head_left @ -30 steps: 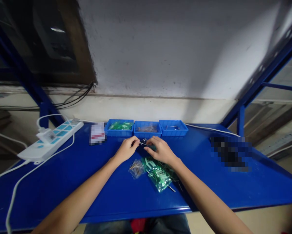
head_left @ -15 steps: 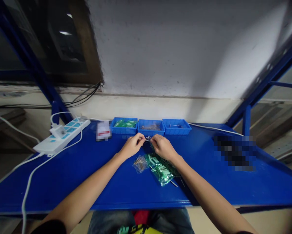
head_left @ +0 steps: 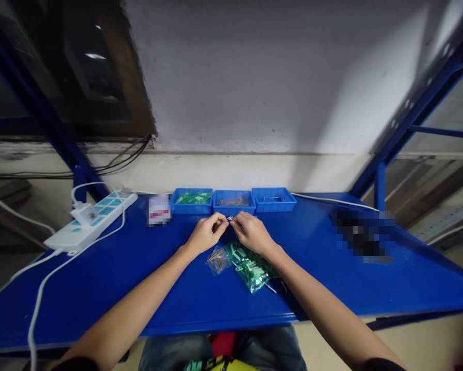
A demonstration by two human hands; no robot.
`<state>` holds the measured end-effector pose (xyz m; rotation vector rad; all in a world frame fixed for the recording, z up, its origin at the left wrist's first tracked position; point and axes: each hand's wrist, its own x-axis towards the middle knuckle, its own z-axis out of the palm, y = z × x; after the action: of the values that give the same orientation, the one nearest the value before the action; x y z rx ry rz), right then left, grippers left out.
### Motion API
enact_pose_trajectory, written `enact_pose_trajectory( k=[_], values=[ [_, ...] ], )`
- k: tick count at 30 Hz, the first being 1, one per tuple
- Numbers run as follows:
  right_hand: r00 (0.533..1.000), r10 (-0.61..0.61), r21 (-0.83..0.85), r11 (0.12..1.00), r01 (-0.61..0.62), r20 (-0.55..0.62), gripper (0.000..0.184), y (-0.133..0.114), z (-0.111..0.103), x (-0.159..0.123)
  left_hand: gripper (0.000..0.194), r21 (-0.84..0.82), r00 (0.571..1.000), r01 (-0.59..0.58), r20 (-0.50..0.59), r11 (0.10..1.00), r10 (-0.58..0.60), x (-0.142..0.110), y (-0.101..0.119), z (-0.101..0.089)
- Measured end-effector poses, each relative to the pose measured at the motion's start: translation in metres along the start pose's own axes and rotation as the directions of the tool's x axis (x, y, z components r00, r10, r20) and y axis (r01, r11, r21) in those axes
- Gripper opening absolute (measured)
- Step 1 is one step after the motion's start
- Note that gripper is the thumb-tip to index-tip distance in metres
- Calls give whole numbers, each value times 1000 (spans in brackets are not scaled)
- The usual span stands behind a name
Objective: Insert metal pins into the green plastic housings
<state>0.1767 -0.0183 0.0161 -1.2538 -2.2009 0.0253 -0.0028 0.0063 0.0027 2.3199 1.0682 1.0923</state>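
Note:
My left hand [head_left: 206,234] and my right hand [head_left: 251,233] meet above the blue table [head_left: 138,288], fingertips pinched together on a small metal part [head_left: 229,218] held between them. Just below the hands lie a clear bag of green parts [head_left: 250,268] and a smaller clear bag of brownish parts [head_left: 217,259]. Behind the hands stand three small blue trays: the left tray [head_left: 191,201] holds green parts, the middle tray [head_left: 234,202] brownish ones, the right tray [head_left: 274,200] a few thin metal pieces.
A white power strip [head_left: 90,221] with cables lies at the table's back left. A small white and red card [head_left: 159,209] sits beside the trays. A blurred dark object [head_left: 363,234] rests at the right. Blue shelf posts [head_left: 378,190] rise at both sides.
Both hands have stayed pinched on the small part and shifted slightly toward the trays. The view itself swayed a little; the bags and trays have not moved.

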Motion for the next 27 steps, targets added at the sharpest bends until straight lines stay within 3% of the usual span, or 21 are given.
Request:
enact_pose_trajectory(
  k=[7, 18, 27],
  values=[
    [998, -14, 120, 993, 21, -54, 12, -1, -2, -1, 27, 25, 999, 41, -18, 999, -41, 1, 0, 0],
    [995, 42, 39, 998, -39, -89, 25, 3, 1, 0, 19, 22, 999, 51, -8, 998, -51, 0, 0, 0],
    [996, -67, -34, 997, 65, -62, 20, 2, 0, 1, 30, 93, 992, 116, 41, 989, -120, 1, -5, -2]
  ],
)
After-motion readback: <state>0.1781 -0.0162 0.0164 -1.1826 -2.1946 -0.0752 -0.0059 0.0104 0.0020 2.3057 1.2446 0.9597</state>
